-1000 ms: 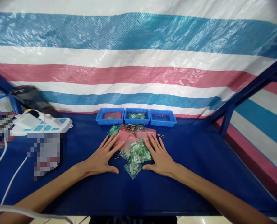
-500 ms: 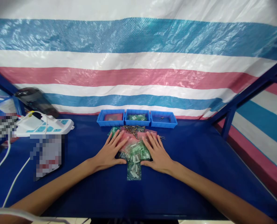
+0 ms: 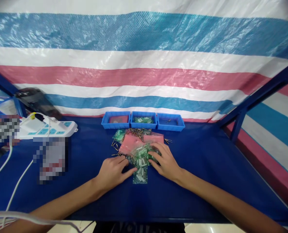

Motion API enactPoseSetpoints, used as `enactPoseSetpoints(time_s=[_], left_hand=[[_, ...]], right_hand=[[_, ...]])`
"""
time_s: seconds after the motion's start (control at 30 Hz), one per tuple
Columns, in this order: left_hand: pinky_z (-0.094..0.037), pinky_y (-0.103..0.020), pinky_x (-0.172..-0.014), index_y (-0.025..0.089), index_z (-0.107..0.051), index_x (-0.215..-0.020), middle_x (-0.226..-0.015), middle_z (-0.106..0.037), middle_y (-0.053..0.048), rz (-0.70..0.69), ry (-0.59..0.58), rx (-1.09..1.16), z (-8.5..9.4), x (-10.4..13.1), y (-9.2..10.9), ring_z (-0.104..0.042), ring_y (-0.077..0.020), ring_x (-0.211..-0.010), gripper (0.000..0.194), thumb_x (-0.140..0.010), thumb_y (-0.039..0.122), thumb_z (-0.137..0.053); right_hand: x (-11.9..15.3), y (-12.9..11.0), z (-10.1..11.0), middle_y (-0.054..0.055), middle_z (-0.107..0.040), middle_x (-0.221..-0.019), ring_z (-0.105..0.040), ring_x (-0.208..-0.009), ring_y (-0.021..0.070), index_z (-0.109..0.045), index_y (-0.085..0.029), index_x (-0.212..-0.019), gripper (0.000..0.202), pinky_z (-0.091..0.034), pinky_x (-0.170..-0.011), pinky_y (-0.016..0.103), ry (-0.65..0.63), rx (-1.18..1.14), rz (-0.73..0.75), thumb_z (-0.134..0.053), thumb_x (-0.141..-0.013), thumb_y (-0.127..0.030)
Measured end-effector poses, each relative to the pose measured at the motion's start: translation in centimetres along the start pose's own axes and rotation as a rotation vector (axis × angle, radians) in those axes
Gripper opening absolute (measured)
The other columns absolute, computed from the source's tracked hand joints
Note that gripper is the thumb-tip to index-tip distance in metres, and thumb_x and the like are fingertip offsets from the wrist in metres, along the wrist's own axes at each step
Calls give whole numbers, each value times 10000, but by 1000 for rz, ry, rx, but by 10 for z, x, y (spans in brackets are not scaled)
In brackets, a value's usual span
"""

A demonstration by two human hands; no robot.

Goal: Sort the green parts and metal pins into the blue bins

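Observation:
A pile of small bags and loose metal pieces lies on the blue table. My left hand (image 3: pixel 114 171) is at the pile's lower left, fingers curled down by dark pieces, thumb apart; whether it grips anything is hidden. My right hand (image 3: pixel 164 161) rests with parted, bent fingers on the right edge of the green bags (image 3: pixel 142 151). Pink bags (image 3: pixel 131 144) lie behind them, and a clear bag of silvery pieces (image 3: pixel 140 174) lies in front, between the hands. Loose metal pins (image 3: pixel 136 132) are scattered at the back and left of the pile.
Three blue bins stand behind the pile: the left bin (image 3: pixel 116 126) holds pink bags, the middle bin (image 3: pixel 144 125) green ones, the right bin (image 3: pixel 171 127) a few pins. A power strip (image 3: pixel 68 128) with white cables and a dark bottle (image 3: pixel 38 103) are at left.
My left hand has drawn back toward me and curled its fingers, uncovering pins at the left. My right hand's fingers have bent over the green bags. The view has shifted slightly.

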State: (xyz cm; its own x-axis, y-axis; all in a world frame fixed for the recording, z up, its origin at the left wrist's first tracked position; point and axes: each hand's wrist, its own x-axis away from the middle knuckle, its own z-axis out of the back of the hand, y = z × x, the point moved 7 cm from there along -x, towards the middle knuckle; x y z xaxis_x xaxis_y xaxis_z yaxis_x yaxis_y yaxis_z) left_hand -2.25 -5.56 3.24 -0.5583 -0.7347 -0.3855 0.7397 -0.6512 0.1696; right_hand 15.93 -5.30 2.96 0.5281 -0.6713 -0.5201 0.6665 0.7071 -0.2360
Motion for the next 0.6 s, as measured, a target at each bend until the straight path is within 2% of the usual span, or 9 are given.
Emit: enactPoseSetpoints(time_s=[0.1, 0.2, 0.3, 0.43, 0.6], left_hand=[[-298, -247, -488, 169, -612, -638, -605, -631, -21, 111, -117, 16, -13, 1, 9, -558, -143, -517, 418, -829, 539, -583], [-266, -243, -486, 181, -628, -674, -615, -623, -2, 202, -248, 103, -22, -2, 12, -540, -133, -507, 335, -822, 481, -612], [-272, -236, -503, 193, -630, -694, -604, -599, 15, 261, -332, 206, -24, -5, 11, -545, -129, -535, 246, -836, 392, -598], [-301, -227, -541, 197, -620, -700, -605, -580, 25, 320, -370, 300, -23, -6, 7, -548, -129, -575, 137, -818, 249, -573], [-349, -216, -555, 190, -597, -719, -623, -590, 30, 320, -350, 423, -6, -15, -4, -530, -119, -564, 110, -814, 229, -559]], right_hand=[[-2, 3, -5, 164, -550, -1223, -480, -1185, 302, -649, -167, -1053, 203, -442, -955, 491, -25, 7, -9, -557, -877, -212], [-3, 4, -6, 159, -552, -1218, -474, -1189, 301, -652, -177, -1067, 213, -443, -952, 490, -25, 4, -10, -554, -879, -200], [-4, 0, -8, 151, -549, -1228, -460, -1207, 288, -629, -199, -1148, 286, -448, -951, 484, -38, 3, 29, -516, -889, -156], [-7, -7, -12, 140, -526, -1287, -396, -1281, 268, -598, -223, -1216, 415, -430, -988, 485, -98, 20, 133, -445, -871, -50], [-12, 0, -13, 159, -519, -1292, -392, -1282, 293, -614, -205, -1208, 377, -414, -1004, 519, -123, 2, 103, -491, -869, -95]])
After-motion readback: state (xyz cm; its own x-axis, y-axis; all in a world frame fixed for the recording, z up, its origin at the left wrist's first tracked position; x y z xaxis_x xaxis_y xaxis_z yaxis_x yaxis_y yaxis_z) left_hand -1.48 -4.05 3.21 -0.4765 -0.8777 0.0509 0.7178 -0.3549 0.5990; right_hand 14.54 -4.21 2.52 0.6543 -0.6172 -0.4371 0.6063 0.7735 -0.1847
